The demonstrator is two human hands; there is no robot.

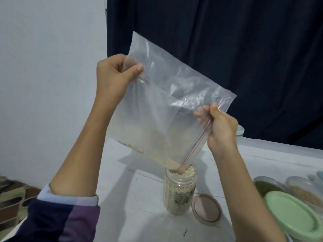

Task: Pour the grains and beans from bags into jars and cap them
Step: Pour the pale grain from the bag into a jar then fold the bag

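Holding a clear zip bag [162, 109] tilted over an open jar [179, 189], the person keeps one corner of the bag's mouth dipped into the jar's neck. The left hand [113, 77] pinches the raised bottom edge of the bag between thumb and curled fingers. The right hand [220, 126] grips the red-striped zip edge, fingers curled round the plastic.

Pale grain [167, 162] lies along the bag's lowest edge and gathers at the corner in the jar — only a thin line of it shows in the bag. The jar stands upright on the white table [139, 206], filled with the same grain up to its rim.

A round pinkish lid [206, 209] lies flat on the table just beside the jar, to its right. Further right stand other containers — one with a green lid [293, 212], one behind it showing dark green contents [262, 186], and one holding tan grain [304, 193]. A dark curtain [227, 41] hangs behind the table.
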